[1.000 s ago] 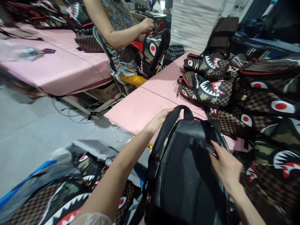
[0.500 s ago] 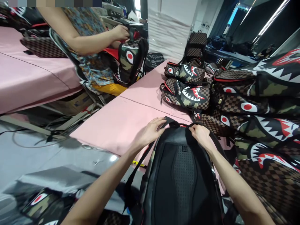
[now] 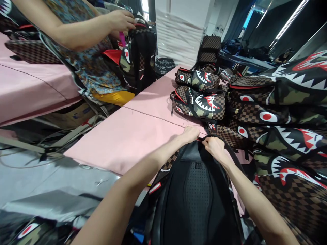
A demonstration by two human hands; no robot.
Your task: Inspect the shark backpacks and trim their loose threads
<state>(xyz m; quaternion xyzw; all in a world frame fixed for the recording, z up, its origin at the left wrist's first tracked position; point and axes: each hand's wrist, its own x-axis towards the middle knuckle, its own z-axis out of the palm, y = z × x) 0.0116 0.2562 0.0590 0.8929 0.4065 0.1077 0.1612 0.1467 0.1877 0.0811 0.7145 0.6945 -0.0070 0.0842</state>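
Directly before me stands a backpack, its black padded back panel facing me and a checkered side showing at the left. My left hand is closed at the top edge, beyond the rim; its fingertips are hidden, so what it pinches does not show. Just to its right, my right hand grips the backpack's top edge near the strap, fingers curled over it. The far face of the backpack is out of sight.
Shark-mouth backpacks are piled on the right of the pink table. Across the table's left side, a seated person handles another backpack. At lower left, a camouflage bag lies low by the grey floor.
My left hand has moved right from the strap at the backpack's upper left to the top edge beside my right hand. The other person's hand has shifted over their backpack.
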